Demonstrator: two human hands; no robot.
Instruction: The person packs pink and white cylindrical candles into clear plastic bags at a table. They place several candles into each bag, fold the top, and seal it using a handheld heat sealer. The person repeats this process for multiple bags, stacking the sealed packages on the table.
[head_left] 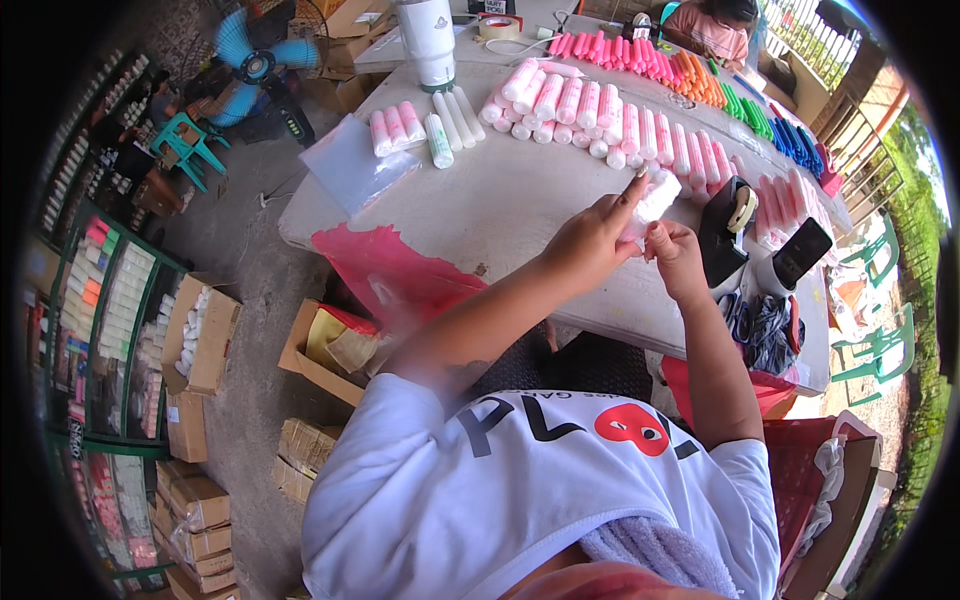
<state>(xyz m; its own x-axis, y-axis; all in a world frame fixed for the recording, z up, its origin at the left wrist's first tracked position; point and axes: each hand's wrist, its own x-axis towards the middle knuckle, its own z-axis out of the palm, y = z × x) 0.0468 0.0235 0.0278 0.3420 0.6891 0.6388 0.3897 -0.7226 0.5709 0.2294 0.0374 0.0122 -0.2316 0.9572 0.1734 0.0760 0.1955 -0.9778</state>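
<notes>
Above the near table edge, both my hands hold a shiny white plastic-wrapped bundle (657, 195); its contents are hard to make out. My left hand (606, 226) closes round its left side, with the index finger stretched along it. Thumb and fingers of my right hand (677, 258) pinch its lower end. Just beyond lie stacked rows of white candle-like cylinders with pink labels (600, 105). To their left are a plastic-wrapped pack of pink-labelled cylinders (396, 128), several white ones and a green-labelled one (438, 141). Clear plastic bags (358, 165) lie at the table's left corner.
A black tape dispenser (722, 235) and a phone (802, 252) stand right of my hands. A tumbler (427, 45) stands at the back. Coloured sticks (690, 75) line the far side, where another person (712, 28) sits. Left are cardboard boxes (205, 335), shelves and a fan (258, 68).
</notes>
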